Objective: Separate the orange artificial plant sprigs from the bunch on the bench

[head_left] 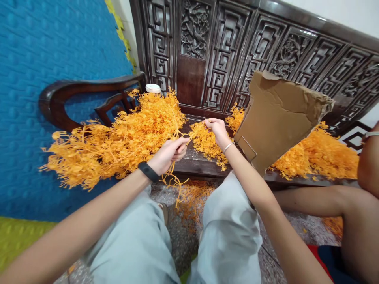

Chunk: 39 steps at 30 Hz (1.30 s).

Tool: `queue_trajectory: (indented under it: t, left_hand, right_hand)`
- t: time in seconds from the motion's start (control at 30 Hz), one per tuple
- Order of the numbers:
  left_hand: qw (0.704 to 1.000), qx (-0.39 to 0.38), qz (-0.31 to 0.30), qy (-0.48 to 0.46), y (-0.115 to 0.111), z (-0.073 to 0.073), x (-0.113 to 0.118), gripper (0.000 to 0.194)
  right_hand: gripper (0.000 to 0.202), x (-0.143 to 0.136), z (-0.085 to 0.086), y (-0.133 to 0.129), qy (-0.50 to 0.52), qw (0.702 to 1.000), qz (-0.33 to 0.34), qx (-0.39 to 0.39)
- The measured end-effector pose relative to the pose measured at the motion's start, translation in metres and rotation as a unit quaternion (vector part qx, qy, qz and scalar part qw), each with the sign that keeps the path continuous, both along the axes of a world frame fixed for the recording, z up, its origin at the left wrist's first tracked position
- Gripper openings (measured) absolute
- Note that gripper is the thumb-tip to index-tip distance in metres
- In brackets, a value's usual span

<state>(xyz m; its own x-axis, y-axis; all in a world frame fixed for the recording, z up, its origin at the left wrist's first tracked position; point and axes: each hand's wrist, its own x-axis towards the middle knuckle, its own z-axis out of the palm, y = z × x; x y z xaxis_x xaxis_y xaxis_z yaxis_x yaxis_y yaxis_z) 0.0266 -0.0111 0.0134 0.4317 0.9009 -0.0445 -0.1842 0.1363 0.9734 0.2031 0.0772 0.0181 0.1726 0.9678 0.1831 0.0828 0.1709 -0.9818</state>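
My left hand (168,154) grips the stems of a big bunch of orange plastic sprigs (118,138) that fans out to the left over the bench arm. My right hand (216,128) pinches a single orange sprig (204,140) just right of the bunch, above the dark wooden bench seat (195,163). A black band sits on my left wrist and a thin bracelet on my right. More orange sprigs (319,156) lie heaped on the seat to the right.
A torn cardboard sheet (275,118) stands on the bench right of my right hand. A carved dark backrest (237,47) rises behind. Another person's leg and arm (355,205) are at the right edge. Loose sprigs (192,197) litter the floor. Blue foam mat (44,47) at left.
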Motion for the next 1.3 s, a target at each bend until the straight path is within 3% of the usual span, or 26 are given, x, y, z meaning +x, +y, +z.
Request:
queue_trajectory:
  t: [0.1, 0.2, 0.4, 0.5, 0.73, 0.8, 0.9, 1.0, 1.07, 1.17, 1.3]
  left_hand:
    - [0.999, -0.04, -0.002, -0.004, -0.012, 0.003, 0.01, 0.046]
    - [0.998, -0.049, -0.027, 0.0, -0.026, 0.006, 0.011, 0.048]
    - [0.996, -0.022, -0.069, -0.046, -0.026, 0.006, -0.002, 0.052]
    - [0.994, -0.039, -0.069, -0.069, -0.02, 0.006, -0.011, 0.053]
    - [0.982, -0.071, -0.026, -0.172, -0.014, 0.011, -0.029, 0.054]
    - [0.978, -0.084, -0.02, -0.187, -0.014, 0.012, -0.032, 0.054]
    - [0.974, -0.103, -0.01, -0.202, -0.014, 0.012, -0.034, 0.054]
    - [0.972, -0.109, -0.006, -0.207, -0.014, 0.013, -0.034, 0.054]
    - [0.972, -0.109, -0.008, -0.209, -0.015, 0.014, -0.033, 0.054]
    - [0.972, -0.113, 0.004, -0.207, -0.016, 0.017, -0.03, 0.055]
    - [0.971, -0.104, 0.015, -0.217, -0.016, 0.018, -0.032, 0.055]
  right_hand:
    - [0.015, 0.022, -0.004, 0.02, 0.088, 0.985, -0.14, -0.045]
    - [0.017, 0.053, -0.021, 0.032, 0.143, 0.954, -0.246, -0.091]
    - [0.007, 0.073, -0.06, 0.034, 0.096, 0.966, -0.213, -0.115]
    - [0.006, 0.072, -0.064, 0.036, 0.079, 0.967, -0.203, -0.131]
    - [0.036, 0.068, -0.065, 0.03, 0.03, 0.98, -0.133, -0.145]
    - [0.033, 0.06, -0.058, 0.026, 0.009, 0.988, -0.072, -0.134]
    - [0.032, 0.039, -0.04, 0.013, -0.001, 0.983, 0.146, -0.107]
    - [0.042, 0.009, -0.019, -0.007, 0.009, 0.919, 0.383, -0.092]
    - [0.048, -0.01, -0.008, -0.021, 0.026, 0.874, 0.477, -0.088]
    - [0.045, -0.029, -0.001, -0.034, 0.049, 0.847, 0.522, -0.084]
    - [0.024, -0.031, -0.006, -0.034, 0.059, 0.861, 0.499, -0.079]
